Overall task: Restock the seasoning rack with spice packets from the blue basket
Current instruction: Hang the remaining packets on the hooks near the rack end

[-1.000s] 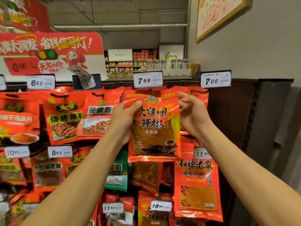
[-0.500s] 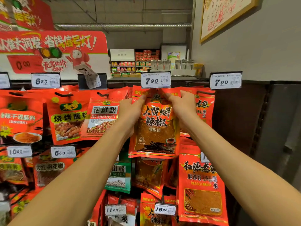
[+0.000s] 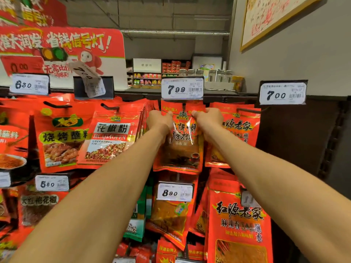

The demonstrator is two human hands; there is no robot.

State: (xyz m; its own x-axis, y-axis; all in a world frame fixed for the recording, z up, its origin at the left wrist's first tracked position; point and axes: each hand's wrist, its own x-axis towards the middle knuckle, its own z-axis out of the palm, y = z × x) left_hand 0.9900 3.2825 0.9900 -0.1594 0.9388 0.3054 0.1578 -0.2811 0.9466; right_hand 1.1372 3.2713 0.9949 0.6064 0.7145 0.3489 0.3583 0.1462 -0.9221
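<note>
Since the earlier frames the red chili packet point(image 3: 181, 141) has been carried up and away from the person: it was held out in front of the rack with its whole face showing, and its top edge now sits just under the 7.99 price tag point(image 3: 182, 88), right at the hook. The left hand point(image 3: 159, 120) pinches the packet's upper left corner with curled fingers, and the right hand point(image 3: 208, 118) pinches the upper right corner the same way; both arms reach far forward.

The packet hangs in the top row of the seasoning rack point(image 3: 284, 130), between the Sichuan pepper powder packets point(image 3: 112, 135) on its left and the red dipping-mix packets point(image 3: 241, 128) on its right. The blue basket is not in view.

The step seems to be threading the hang hole onto the peg. To do it well, keep the top edge level and taut between both pinches, centre the hole on the peg tip, push straight back, and release only once the packet hangs free. Whether the hole has caught the peg cannot be told.
</note>
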